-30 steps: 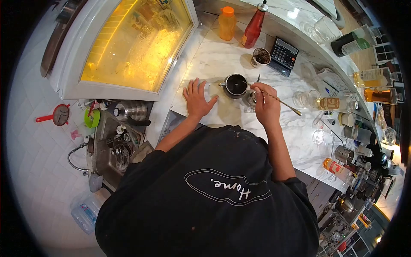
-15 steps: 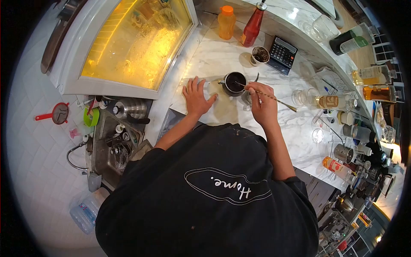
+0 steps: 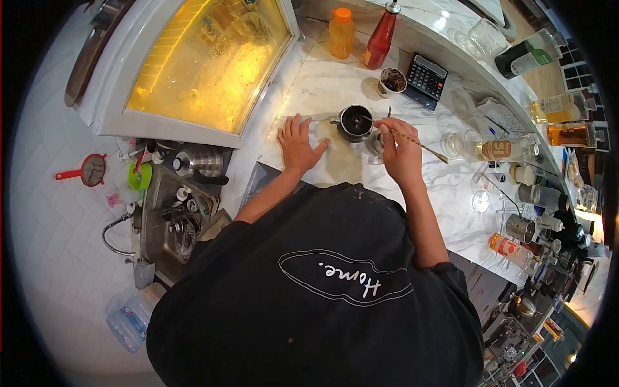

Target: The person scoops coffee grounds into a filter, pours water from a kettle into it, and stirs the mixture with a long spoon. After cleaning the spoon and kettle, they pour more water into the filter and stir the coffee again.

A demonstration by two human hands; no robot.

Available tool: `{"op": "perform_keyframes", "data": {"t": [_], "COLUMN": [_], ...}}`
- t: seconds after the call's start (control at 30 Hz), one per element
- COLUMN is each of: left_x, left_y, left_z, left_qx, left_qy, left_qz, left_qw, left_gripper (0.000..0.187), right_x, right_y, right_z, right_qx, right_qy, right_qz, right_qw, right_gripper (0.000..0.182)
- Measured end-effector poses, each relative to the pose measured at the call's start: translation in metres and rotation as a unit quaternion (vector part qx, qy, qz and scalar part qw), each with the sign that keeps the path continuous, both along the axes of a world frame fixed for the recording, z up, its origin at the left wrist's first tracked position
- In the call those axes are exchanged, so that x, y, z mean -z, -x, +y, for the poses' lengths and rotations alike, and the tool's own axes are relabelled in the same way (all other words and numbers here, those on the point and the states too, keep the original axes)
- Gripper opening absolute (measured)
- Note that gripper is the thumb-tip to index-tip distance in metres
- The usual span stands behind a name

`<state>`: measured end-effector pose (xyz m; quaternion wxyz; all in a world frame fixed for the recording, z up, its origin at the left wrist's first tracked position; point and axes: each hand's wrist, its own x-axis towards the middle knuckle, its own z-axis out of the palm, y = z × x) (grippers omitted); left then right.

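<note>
My right hand (image 3: 401, 152) is closed round a long twisted metal spoon (image 3: 419, 142), whose far end dips into a metal cup (image 3: 354, 123) of dark liquid. The cup's handle points left. My left hand (image 3: 300, 143) lies flat on the marble counter (image 3: 335, 80), fingers spread, to the left of the cup and not touching it. Just right of the cup, partly hidden by my right hand, stands a small glass item. Behind the cup is a paper cup (image 3: 392, 82) with dark contents.
Behind stand an orange bottle (image 3: 342, 33), a red sauce bottle (image 3: 382, 37) and a black calculator (image 3: 425, 79). Several bottles and glasses line the right side. At left are a glass-fronted case (image 3: 213, 64), a steel kettle (image 3: 200, 162) and a sink (image 3: 158, 219).
The spoon's dipped end has shifted within the cup, and my right hand has moved slightly right and down. My left hand stays flat on the counter.
</note>
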<state>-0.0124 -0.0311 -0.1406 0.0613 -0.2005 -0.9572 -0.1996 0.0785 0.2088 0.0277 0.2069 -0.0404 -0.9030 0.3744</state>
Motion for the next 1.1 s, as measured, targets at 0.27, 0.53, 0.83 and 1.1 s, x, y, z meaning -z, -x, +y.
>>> {"op": "perform_keyframes", "data": {"t": [0.27, 0.53, 0.83, 1.1], "left_x": [-0.001, 0.000, 0.000, 0.000], "left_y": [0.000, 0.000, 0.000, 0.001], "left_z": [0.001, 0.001, 0.000, -0.001], "left_qx": [-0.004, -0.004, 0.001, 0.003], "left_qy": [0.001, 0.006, -0.003, -0.012], "left_qz": [-0.004, 0.004, 0.012, 0.014], "left_qw": [1.000, 1.000, 1.000, 1.000], "left_gripper": [0.084, 0.085, 0.084, 0.083], "right_x": [0.003, 0.004, 0.003, 0.002], "right_y": [0.000, -0.002, 0.000, 0.001], "right_z": [-0.005, -0.002, 0.001, 0.003], "right_qx": [-0.032, -0.043, -0.029, 0.004], "right_qy": [-0.027, -0.035, -0.018, -0.011], "right_qz": [0.014, 0.017, 0.004, -0.017], "right_qw": [0.999, 0.998, 0.999, 1.000], "right_gripper": [0.012, 0.012, 0.013, 0.012]}}
